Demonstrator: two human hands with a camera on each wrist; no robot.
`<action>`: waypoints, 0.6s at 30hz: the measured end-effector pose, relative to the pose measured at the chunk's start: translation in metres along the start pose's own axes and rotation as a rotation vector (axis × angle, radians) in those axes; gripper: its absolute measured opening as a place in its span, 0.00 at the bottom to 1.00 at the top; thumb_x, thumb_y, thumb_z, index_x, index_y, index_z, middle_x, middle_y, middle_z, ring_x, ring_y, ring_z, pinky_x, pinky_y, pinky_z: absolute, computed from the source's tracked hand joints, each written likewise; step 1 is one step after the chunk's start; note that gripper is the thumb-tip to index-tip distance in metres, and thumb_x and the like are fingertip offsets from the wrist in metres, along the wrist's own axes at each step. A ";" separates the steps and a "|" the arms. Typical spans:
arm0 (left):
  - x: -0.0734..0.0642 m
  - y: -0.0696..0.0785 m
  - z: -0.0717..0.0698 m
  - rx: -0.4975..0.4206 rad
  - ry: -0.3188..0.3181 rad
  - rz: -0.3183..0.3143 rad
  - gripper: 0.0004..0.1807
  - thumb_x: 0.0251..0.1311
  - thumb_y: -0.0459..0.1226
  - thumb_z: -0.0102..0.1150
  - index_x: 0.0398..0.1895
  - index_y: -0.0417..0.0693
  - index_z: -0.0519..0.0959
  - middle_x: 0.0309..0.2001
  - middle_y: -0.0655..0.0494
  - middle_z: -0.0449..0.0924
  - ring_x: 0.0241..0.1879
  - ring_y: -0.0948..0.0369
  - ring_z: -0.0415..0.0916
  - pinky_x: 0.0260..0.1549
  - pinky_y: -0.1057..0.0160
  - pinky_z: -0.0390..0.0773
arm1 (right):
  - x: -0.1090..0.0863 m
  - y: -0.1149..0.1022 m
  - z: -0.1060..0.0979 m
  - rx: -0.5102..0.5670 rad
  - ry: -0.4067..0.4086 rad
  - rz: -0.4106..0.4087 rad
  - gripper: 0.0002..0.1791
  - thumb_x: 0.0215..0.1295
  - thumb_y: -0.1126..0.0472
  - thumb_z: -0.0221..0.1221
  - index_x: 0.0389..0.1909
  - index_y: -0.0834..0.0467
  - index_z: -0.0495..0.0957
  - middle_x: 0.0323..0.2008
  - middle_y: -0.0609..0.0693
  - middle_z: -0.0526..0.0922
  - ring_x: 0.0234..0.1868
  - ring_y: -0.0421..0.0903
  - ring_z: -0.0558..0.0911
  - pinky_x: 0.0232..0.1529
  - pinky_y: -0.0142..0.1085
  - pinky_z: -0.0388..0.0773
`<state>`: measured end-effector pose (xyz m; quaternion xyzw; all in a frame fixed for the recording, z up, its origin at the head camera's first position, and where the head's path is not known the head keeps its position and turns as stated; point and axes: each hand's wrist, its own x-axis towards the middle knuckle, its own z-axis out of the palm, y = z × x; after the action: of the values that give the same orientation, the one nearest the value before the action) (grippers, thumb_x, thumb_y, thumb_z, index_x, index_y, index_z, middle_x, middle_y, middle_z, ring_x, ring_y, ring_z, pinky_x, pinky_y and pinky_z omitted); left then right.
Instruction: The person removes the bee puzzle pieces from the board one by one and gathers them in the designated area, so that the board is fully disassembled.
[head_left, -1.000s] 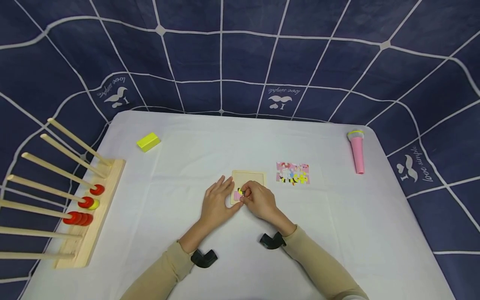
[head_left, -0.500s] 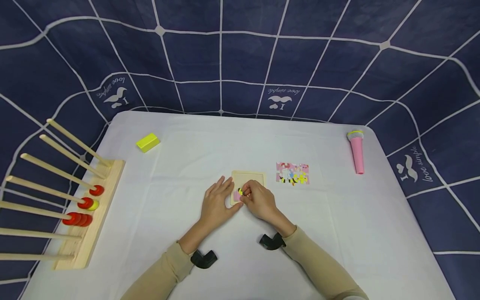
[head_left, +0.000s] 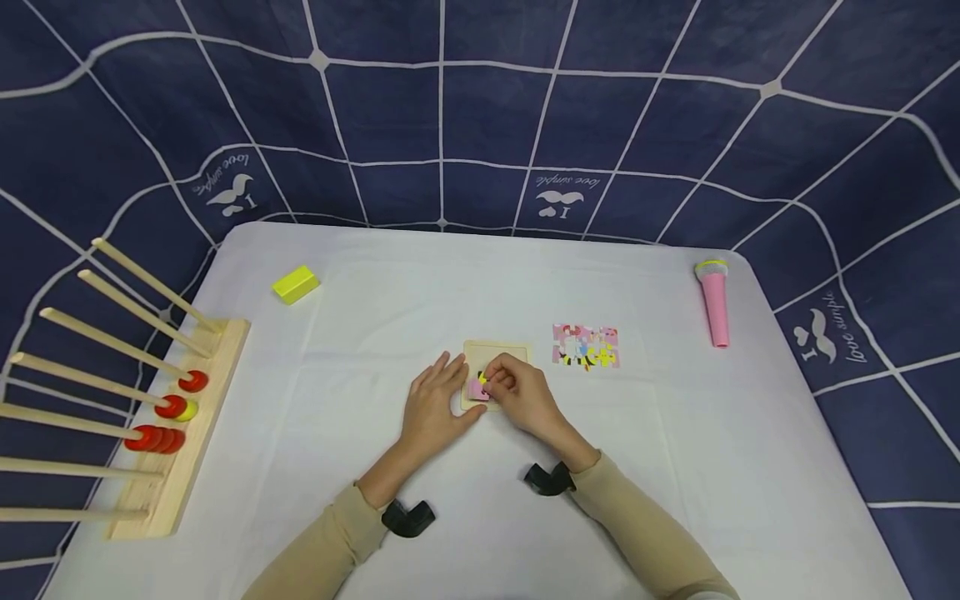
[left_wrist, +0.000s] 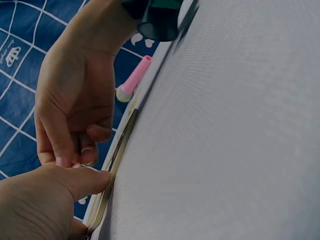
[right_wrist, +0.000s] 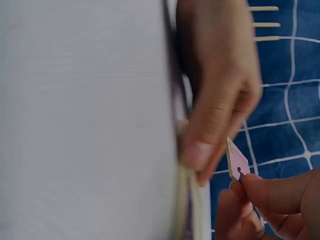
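Note:
In the head view, a shallow light wooden puzzle tray (head_left: 480, 355) lies on the white tabletop. My left hand (head_left: 433, 410) rests at its left side with fingers extended, the thumb on the near edge (right_wrist: 196, 155). My right hand (head_left: 527, 400) is above the tray, thumb and fingertips pinching a pink puzzle piece (right_wrist: 237, 162). The right wrist view shows that piece tilted, raised clear of the tray's rim (right_wrist: 182, 210). From the head, a pink patch with yellow and black (head_left: 478, 387) shows by the right fingertips; the fingers hide part of it.
Right of the tray lies a group of joined picture puzzle pieces (head_left: 586, 346). A pink toy microphone (head_left: 715, 304) is at the far right, a yellow block (head_left: 296, 285) at the back left. A wooden peg rack (head_left: 198, 442) with red and yellow rings stands along the left edge.
My right hand has shifted slightly up and to the right, and the pink piece at its fingertips has turned and lifted a little. The left hand keeps its place.

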<state>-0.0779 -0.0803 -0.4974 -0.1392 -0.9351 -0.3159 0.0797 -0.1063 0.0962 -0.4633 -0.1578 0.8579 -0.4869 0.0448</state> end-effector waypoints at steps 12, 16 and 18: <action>0.000 0.002 0.000 0.001 0.002 0.000 0.38 0.48 0.49 0.73 0.59 0.34 0.76 0.66 0.44 0.72 0.72 0.46 0.61 0.67 0.45 0.62 | -0.014 0.023 -0.064 -0.008 0.150 0.162 0.03 0.65 0.72 0.57 0.38 0.64 0.79 0.29 0.57 0.79 0.25 0.42 0.77 0.26 0.27 0.74; -0.001 0.002 0.000 -0.005 0.015 0.006 0.38 0.48 0.48 0.73 0.59 0.33 0.76 0.66 0.44 0.72 0.71 0.46 0.62 0.66 0.44 0.62 | -0.019 0.037 -0.082 -0.089 0.240 0.209 0.03 0.64 0.71 0.59 0.37 0.65 0.80 0.29 0.58 0.81 0.24 0.41 0.77 0.24 0.26 0.73; -0.001 0.002 0.000 -0.006 0.019 0.007 0.38 0.47 0.48 0.74 0.58 0.33 0.76 0.66 0.44 0.72 0.71 0.46 0.62 0.66 0.44 0.62 | -0.021 0.044 -0.086 -0.110 0.249 0.214 0.03 0.63 0.71 0.60 0.37 0.66 0.80 0.29 0.59 0.82 0.24 0.40 0.77 0.24 0.26 0.74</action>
<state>-0.0767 -0.0790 -0.4966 -0.1395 -0.9329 -0.3197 0.0892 -0.1162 0.1938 -0.4572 -0.0063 0.8940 -0.4476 -0.0190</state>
